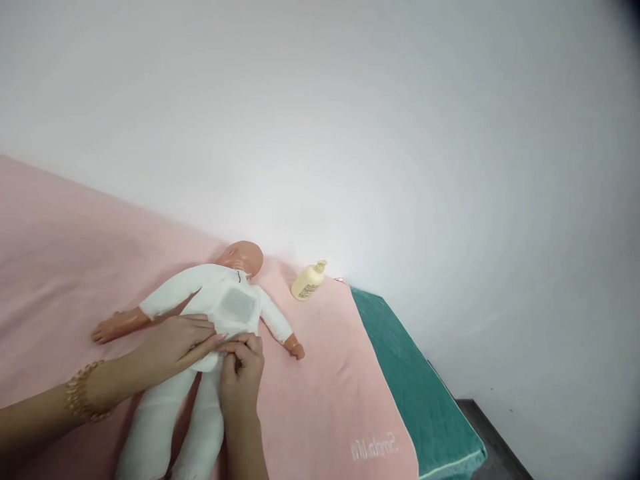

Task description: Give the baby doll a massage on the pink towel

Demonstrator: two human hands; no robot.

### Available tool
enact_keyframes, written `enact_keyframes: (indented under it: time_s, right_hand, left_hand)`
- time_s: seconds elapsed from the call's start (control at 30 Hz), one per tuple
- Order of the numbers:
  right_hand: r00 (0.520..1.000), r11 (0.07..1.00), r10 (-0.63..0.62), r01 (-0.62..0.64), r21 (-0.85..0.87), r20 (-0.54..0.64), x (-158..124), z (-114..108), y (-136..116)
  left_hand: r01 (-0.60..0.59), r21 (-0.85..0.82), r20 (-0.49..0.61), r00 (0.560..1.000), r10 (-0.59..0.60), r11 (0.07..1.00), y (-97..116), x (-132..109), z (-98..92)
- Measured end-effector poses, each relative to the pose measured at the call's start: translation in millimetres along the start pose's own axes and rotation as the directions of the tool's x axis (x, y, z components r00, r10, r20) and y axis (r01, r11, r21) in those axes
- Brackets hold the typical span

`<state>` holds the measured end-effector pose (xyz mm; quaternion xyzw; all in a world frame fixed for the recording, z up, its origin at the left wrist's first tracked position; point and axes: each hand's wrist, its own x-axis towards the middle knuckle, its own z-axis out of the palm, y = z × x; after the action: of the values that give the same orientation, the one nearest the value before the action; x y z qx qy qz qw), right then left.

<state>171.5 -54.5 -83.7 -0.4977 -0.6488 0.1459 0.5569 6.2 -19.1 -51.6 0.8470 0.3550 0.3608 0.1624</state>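
Note:
A baby doll (pixel 165 287) lies on its back with its arms spread, its body and limbs covered in white cloth (pixel 165 407). A grey rectangular patch (pixel 237 306) shows on its chest. My left hand (pixel 185 341) reaches across the doll's belly, fingers close together and fingertips at the white cloth. Beside it, my right hand (pixel 243 367) is closed, with curled fingers and the thumb pinching the cloth at the doll's waist. The two hands nearly meet there, and the pinched edge is mostly hidden by my fingers. A beaded bracelet (pixel 83 393) circles my left wrist.
A pale yellow pump bottle (pixel 308 282) stands right of the doll's head. Beneath everything lies a pink towel (pixel 325 393) with white lettering, over a green cover (pixel 405 353) whose edge drops off at right. A white wall (pixel 350 133) rises behind.

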Motion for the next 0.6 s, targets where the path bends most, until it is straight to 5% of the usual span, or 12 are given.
enact_keyframes:
  time_s: [0.17,0.43,0.6]
  right_hand:
    - [0.997,0.998,-0.024,0.028,-0.058,0.078,3.5,0.1,-2.6]
    - [0.993,0.989,-0.087,0.096,-0.113,0.085,-4.6,-8.8,-10.7]
    - [0.994,0.981,-0.024,0.043,-0.187,0.102,-6.5,-10.2,-8.9]
  left_hand:
    - [0.056,-0.022,0.181,0.982,-0.051,0.998,-4.4,6.1,-4.4]
    - [-0.055,-0.097,-0.031,0.998,0.052,0.994,-11.5,3.6,-9.1]
    - [-0.047,-0.071,0.008,0.999,0.047,0.996,-18.1,5.1,-5.8]
